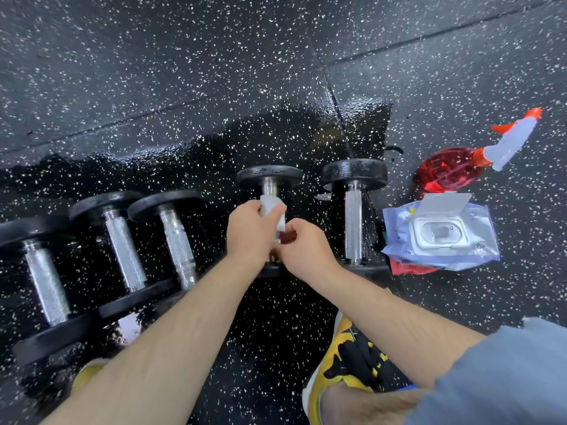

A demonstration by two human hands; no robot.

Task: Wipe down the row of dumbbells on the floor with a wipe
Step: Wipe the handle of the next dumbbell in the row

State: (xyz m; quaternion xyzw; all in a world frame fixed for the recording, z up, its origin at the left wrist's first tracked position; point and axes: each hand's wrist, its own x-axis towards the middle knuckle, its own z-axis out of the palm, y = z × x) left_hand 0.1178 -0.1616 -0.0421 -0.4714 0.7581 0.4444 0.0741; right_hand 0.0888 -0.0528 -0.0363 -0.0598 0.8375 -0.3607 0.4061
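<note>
Bare forearms (171,348) reach past a yellow-and-black sneaker (352,357) to the row of five dumbbells (125,250) on the wet speckled floor (153,72). Both hands work over the fourth dumbbell (270,179). The left hand (251,231) curls round a bunched white wipe (271,207) at its steel handle, and the right hand (303,246) pinches the wipe's lower end. Wiping looks mid-way. Which of the other four are finished cannot be told, though the three to the left glisten. An open wipes pack (441,231) and a red spray bottle (454,170) lie to the right.
</note>
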